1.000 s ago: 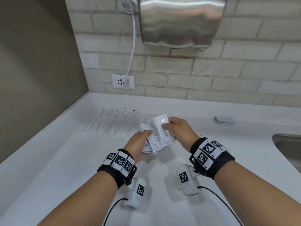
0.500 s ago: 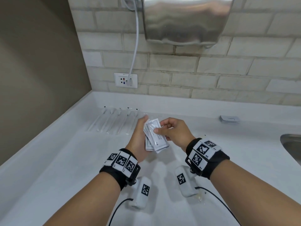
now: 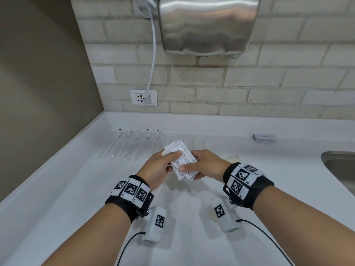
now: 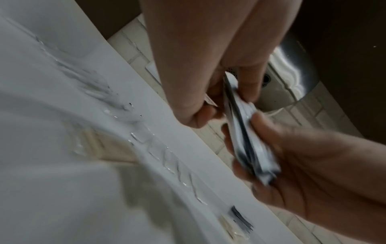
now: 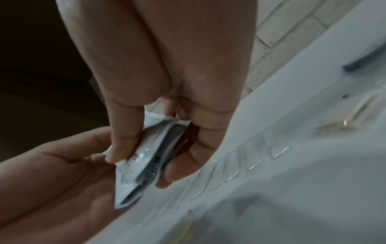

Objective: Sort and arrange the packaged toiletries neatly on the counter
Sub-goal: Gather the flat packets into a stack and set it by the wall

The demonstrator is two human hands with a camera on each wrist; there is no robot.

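Small stack of white sachets [image 3: 181, 161] held above the white counter [image 3: 76, 198], mid-scene, clamped from both sides: left hand [image 3: 160, 167] with thumb on the upper face, grip clenched round the left edge; right hand [image 3: 203, 166] with thumb across the near end, fingers curled beneath. Edges of the stack fanned, not yet squared. Far left on the counter, a row of clear-wrapped toothbrushes [image 3: 132, 144]; far right, a small flat packet pile [image 3: 264, 137] near the sink [image 3: 340, 164].

Likely faults: slick film faces sliding on one another, so a loosened pinch could spill sachets onto the counter; uneven squeezing could skew the fan further.

Obscured: sachet count and printed text unreadable; wrist views blurred; a beige item [image 3: 233, 160] behind the right wrist largely hidden; clear wrappers near the far edge barely distinguishable.
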